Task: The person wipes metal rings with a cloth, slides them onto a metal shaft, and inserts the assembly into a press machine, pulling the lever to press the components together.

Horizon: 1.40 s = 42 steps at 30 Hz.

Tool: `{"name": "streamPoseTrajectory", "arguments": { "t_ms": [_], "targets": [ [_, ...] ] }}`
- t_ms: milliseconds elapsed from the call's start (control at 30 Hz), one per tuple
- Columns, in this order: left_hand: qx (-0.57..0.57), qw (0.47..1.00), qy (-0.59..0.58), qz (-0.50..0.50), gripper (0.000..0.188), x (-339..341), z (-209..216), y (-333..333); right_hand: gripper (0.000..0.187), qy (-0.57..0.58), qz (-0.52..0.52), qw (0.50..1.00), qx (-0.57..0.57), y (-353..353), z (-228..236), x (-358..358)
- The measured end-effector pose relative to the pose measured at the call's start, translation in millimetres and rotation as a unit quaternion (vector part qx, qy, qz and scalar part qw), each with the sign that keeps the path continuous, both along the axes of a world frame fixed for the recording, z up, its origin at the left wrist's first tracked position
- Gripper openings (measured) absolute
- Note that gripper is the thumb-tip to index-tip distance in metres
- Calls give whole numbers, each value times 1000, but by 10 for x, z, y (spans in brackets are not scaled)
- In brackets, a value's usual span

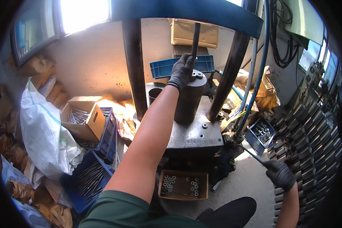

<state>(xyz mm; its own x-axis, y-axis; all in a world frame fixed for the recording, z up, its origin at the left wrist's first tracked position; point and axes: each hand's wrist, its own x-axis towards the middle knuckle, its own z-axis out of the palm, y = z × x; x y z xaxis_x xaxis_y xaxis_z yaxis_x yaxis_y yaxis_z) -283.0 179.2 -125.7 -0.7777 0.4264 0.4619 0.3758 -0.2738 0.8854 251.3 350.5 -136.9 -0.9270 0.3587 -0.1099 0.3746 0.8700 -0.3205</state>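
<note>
My left hand [182, 70], in a dark grey glove, reaches up and closes round the lower part of a dark metal rod [196, 38]. The rod stands nearly upright, leaning slightly, over a thick steel cylinder [187, 102]. Small metal rings [199, 75] sit on the cylinder's top beside my hand; the rod's lower end is hidden behind my fingers. The cylinder stands on the steel bed [192, 135] of a press with a blue crossbeam [186, 10]. Low on the right, my gloved right hand [280, 175] grips the end of a thin dark lever [253, 155] that runs to the press's side.
Dark posts [132, 68] flank the cylinder. A wooden box of metal rings [183, 198] lies below the bed. Leftward are a blue crate of rods [70, 190], a cardboard box [95, 123] and a white sack [41, 129]. Stacked metal parts [307, 152] fill the right.
</note>
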Motion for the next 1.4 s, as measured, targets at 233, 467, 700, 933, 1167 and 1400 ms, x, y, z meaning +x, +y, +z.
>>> {"name": "streamPoseTrajectory", "arguments": {
  "t_ms": [233,467,700,933,1167,1400],
  "targets": [
    [2,1000,-2,-10,28,-96,-13,21,23,-118,81,989,46,-323,-672,465],
    [20,999,2,-29,30,-117,-47,-12,24,29,-2,1000,-9,-305,-305,222],
    [25,999,-3,-34,29,-143,-28,-25,23,44,-20,999,18,-300,-286,243],
    [36,998,-16,-42,15,-206,-45,-20,24,-39,54,998,5,-213,-323,228],
    [-30,999,17,6,28,-252,-55,1,28,-155,69,985,39,-216,-337,269],
    [11,1000,-22,-16,14,-178,-36,-12,31,-63,16,998,-17,-225,-291,246]
  ]
}}
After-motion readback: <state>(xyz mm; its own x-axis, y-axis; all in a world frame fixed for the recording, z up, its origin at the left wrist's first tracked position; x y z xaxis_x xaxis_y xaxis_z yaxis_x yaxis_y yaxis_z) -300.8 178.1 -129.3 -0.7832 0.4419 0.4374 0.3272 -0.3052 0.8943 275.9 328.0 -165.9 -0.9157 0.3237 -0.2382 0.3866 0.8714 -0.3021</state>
